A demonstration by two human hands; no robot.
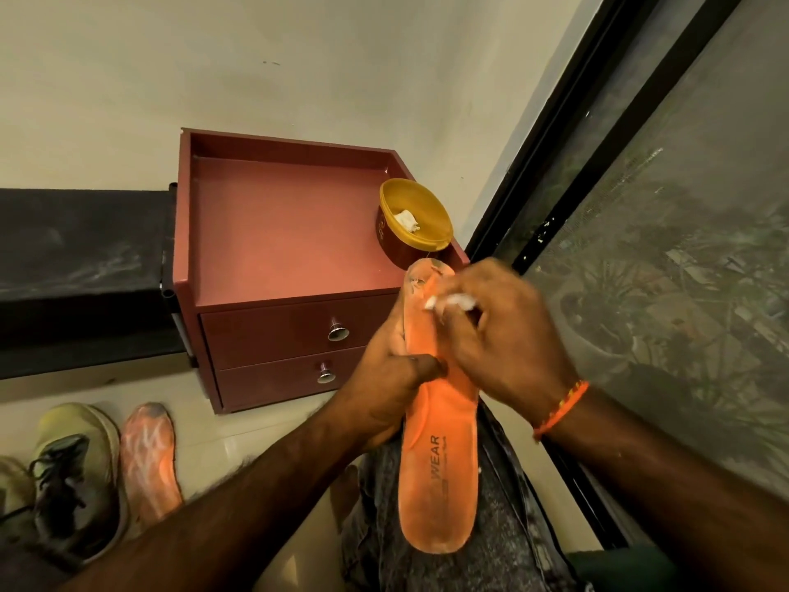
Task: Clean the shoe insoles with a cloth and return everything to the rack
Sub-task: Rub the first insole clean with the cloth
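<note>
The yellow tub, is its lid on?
No, the yellow tub stands open on the cabinet, with something white inside.

A plain cream wall rises behind a small maroon cabinet with a raised rim round its flat top and two drawers, each with a round metal knob. To its left, touching its side, runs a dark, dusty ledge, and pale glossy floor tiles lie below. On the right, a black-framed window with a mesh screen shows dim potted plants outside.
</note>
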